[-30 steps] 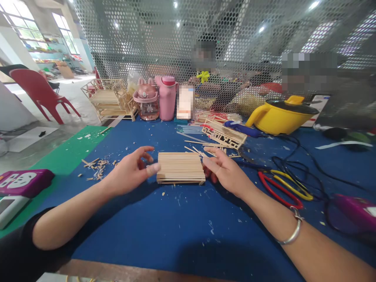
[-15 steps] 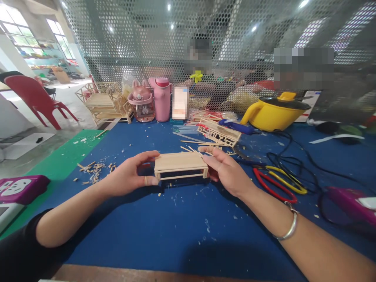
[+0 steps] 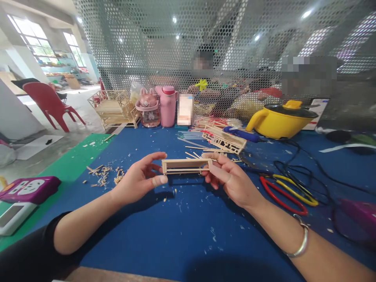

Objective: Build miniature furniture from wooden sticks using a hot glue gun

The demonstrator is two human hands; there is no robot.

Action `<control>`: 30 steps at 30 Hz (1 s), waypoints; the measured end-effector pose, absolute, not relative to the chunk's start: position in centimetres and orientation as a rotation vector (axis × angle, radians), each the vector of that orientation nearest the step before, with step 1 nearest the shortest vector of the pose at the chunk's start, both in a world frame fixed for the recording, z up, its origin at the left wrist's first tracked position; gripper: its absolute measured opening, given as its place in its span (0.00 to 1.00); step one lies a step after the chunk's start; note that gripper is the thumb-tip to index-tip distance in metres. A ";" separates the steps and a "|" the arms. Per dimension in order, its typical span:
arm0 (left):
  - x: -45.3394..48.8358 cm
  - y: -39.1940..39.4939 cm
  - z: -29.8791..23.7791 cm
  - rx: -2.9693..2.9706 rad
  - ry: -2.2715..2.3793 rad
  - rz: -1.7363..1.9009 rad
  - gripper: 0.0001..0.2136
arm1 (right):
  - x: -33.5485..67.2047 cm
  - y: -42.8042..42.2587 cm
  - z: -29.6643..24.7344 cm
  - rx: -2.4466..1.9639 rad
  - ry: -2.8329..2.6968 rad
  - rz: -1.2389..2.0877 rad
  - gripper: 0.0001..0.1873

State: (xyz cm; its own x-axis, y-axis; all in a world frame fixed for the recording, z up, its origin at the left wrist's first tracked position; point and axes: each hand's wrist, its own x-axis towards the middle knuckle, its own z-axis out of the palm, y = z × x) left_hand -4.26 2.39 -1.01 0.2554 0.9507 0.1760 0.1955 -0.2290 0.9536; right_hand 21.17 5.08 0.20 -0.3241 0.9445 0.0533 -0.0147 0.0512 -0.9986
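A small flat frame of glued wooden sticks [image 3: 185, 165] is held just above the blue table mat [image 3: 188, 231], seen edge-on. My left hand [image 3: 141, 178] pinches its left end between thumb and fingers. My right hand [image 3: 232, 180] grips its right end, fingers curled round it; a silver bangle [image 3: 299, 244] is on that wrist. Loose sticks [image 3: 199, 150] lie just behind the frame.
Another stick lattice piece [image 3: 225, 140] lies behind. Red and yellow-handled pliers [image 3: 289, 188] and black cables [image 3: 296, 164] lie to the right, a yellow pot [image 3: 282, 117] at back right. Pink bottles [image 3: 167, 105], a stick model [image 3: 114, 107], a purple power strip [image 3: 29, 188]. Mesh screen with people behind.
The stick frame lay flat on the mat with my hands at its ends; both hands have lifted it and tilted it until I see it edge-on.
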 end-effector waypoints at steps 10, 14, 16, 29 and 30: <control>-2.2 1.5 -0.8 1.712 1.350 1.229 0.20 | 21.7 4.5 0.2 -1.105 -1.935 0.901 0.30; -2.3 1.4 -0.7 1.710 1.368 1.212 0.20 | 21.8 4.5 -0.1 -1.210 -2.033 0.545 0.26; -2.3 1.4 -0.7 1.708 1.375 1.218 0.20 | 21.9 4.6 -0.3 -1.211 -2.044 0.457 0.23; -2.0 1.3 -1.0 1.680 1.351 1.244 0.22 | 22.0 4.7 -0.4 -1.192 -2.122 0.244 0.18; -2.1 1.3 -1.0 1.703 1.344 1.240 0.22 | 22.0 4.7 -0.4 -1.195 -2.118 0.249 0.18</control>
